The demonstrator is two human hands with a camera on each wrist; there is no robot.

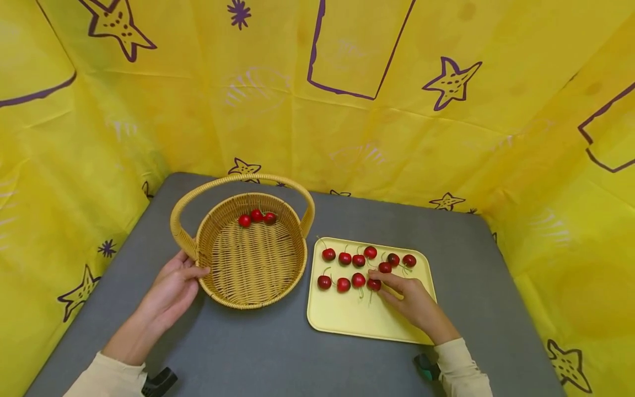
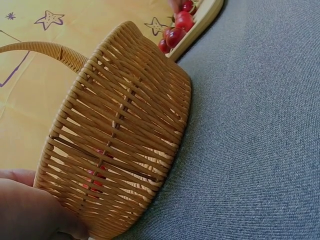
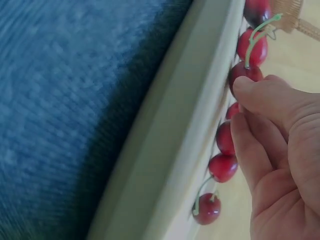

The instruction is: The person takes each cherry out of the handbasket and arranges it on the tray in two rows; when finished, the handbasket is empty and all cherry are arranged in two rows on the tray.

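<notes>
A round woven basket (image 1: pixel 253 264) with a tall arched handle stands on the left, and several red cherries (image 1: pixel 256 215) lie together at the far side inside it. My left hand (image 1: pixel 173 286) grips its left rim, thumb over the edge and fingers outside. On the right, a pale yellow tray (image 1: pixel 347 317) carries two rough rows of stemmed cherries (image 1: pixel 343 285). My right hand (image 1: pixel 409 300) reaches over the tray and pinches a cherry (image 1: pixel 374 284) at the right end of the near row. In the right wrist view, thumb and fingertips meet at that dark red cherry (image 3: pixel 244 75).
A grey cloth-covered table (image 1: pixel 278 353) lies under the basket and tray. Yellow curtains (image 1: pixel 377 143) with purple starfish drawings enclose the back and both sides. The basket's right side stands close to the tray's left edge.
</notes>
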